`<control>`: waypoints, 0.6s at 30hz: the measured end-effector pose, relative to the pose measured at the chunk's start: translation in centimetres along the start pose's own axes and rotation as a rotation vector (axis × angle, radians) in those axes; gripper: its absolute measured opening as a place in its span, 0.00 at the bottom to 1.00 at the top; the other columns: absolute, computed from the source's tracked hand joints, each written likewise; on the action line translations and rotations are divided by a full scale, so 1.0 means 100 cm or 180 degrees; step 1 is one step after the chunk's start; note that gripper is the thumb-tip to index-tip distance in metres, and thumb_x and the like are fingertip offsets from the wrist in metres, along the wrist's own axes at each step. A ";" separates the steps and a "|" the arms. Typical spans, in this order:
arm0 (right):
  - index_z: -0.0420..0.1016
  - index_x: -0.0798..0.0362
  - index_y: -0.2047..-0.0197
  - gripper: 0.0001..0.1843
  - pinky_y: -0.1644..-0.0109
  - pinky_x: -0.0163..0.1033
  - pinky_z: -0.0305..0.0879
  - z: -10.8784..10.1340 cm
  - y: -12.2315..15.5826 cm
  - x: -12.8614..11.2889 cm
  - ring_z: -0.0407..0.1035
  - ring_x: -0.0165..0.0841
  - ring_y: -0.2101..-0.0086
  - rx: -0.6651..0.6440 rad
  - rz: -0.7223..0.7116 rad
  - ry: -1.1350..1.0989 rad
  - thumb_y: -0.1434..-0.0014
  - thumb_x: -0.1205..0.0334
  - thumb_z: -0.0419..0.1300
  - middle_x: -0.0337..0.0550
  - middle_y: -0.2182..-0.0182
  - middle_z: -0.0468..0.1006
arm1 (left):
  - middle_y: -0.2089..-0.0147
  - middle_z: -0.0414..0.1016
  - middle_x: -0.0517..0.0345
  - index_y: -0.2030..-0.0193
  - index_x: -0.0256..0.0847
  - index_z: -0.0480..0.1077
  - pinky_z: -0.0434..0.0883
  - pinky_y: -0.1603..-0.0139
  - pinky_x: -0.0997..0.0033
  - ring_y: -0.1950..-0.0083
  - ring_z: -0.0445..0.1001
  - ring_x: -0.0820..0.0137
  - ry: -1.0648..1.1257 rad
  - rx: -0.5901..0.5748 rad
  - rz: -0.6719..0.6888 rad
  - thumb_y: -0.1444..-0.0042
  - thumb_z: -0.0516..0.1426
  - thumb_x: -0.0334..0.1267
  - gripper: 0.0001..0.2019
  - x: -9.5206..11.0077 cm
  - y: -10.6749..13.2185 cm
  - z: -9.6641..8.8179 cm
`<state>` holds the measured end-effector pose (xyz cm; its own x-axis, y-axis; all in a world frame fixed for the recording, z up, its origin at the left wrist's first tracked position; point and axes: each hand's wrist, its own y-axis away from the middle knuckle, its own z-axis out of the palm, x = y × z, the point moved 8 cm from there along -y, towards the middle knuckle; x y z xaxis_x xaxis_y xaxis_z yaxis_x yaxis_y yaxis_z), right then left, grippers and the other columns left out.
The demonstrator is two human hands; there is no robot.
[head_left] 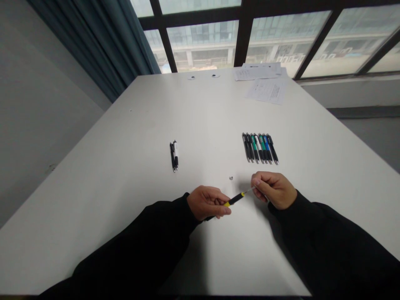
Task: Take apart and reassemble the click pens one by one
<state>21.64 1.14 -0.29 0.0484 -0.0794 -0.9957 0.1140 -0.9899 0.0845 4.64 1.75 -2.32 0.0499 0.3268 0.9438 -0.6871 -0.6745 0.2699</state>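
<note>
My left hand point(208, 203) is closed around the barrel of a black and yellow pen point(235, 200), just above the white table point(125, 175). My right hand point(275, 189) pinches a thin pale part point(249, 191) that sticks out of the pen's front end. A small round piece point(231, 178) lies on the table just beyond the pen. A row of several pens point(260, 148) in black, green and blue lies beyond my right hand. Two pens point(174, 155), one black and one white and black, lie side by side beyond my left hand.
Loose printed sheets point(268, 89) lie at the table's far right, near the window. Two small dark dots point(214, 76) sit at the far edge. A blue curtain point(103, 41) hangs at the left.
</note>
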 end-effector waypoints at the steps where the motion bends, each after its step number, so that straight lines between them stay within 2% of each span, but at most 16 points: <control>1: 0.66 0.55 0.77 0.21 0.83 0.31 0.49 0.000 0.000 0.000 0.55 0.23 0.86 -0.0017 -0.0007 0.0005 0.40 0.48 0.59 0.34 0.84 0.65 | 0.77 0.74 0.57 0.68 0.30 0.78 0.68 0.79 0.78 0.80 0.71 0.76 -0.0003 0.0006 0.0004 0.61 0.70 0.35 0.13 0.001 0.000 0.000; 11: 0.67 0.55 0.76 0.19 0.83 0.31 0.50 0.002 0.001 -0.007 0.55 0.23 0.86 0.0018 -0.0101 0.0027 0.42 0.50 0.61 0.34 0.85 0.65 | 0.78 0.73 0.57 0.69 0.30 0.78 0.66 0.80 0.79 0.82 0.69 0.78 -0.0157 -0.0020 0.0008 0.61 0.70 0.37 0.14 0.006 0.000 0.002; 18: 0.72 0.55 0.73 0.16 0.83 0.32 0.50 0.001 0.001 -0.011 0.54 0.23 0.86 0.0137 -0.0177 0.0124 0.44 0.51 0.64 0.33 0.86 0.64 | 0.79 0.73 0.57 0.69 0.30 0.78 0.66 0.80 0.80 0.82 0.69 0.78 -0.0208 -0.0044 -0.0041 0.60 0.69 0.36 0.13 0.005 0.000 0.002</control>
<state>21.54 1.08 0.79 0.0818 -0.0204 -0.9964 0.0750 -0.9968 0.0266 4.86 1.77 -1.85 0.1056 0.2912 0.9508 -0.6961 -0.6611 0.2798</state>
